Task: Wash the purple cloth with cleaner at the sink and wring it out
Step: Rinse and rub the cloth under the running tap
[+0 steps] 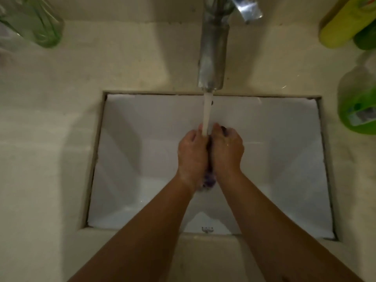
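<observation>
The left hand (191, 153) and the right hand (226, 152) are pressing together over the middle of the white sink (126, 159), both clenching around the purple cloth (207, 182) bunched between the palms. Only a soapy, wet end of the cloth is showing, hanging out below the wrists, and a dark bit is peeking out by the right hand's fingers (222, 129). Water (208, 117) is running from the metal tap (212, 58) at the back edge of the sink and landing on the fingertips where the two hands are meeting. On the beige worktop (50, 119), a green bottle (34, 21) is lying near the back left corner, a yellow bottle (343, 23) is sitting near the back right corner, and a green cleaner bottle (359, 102) is standing along the right edge, just beside the sink.
</observation>
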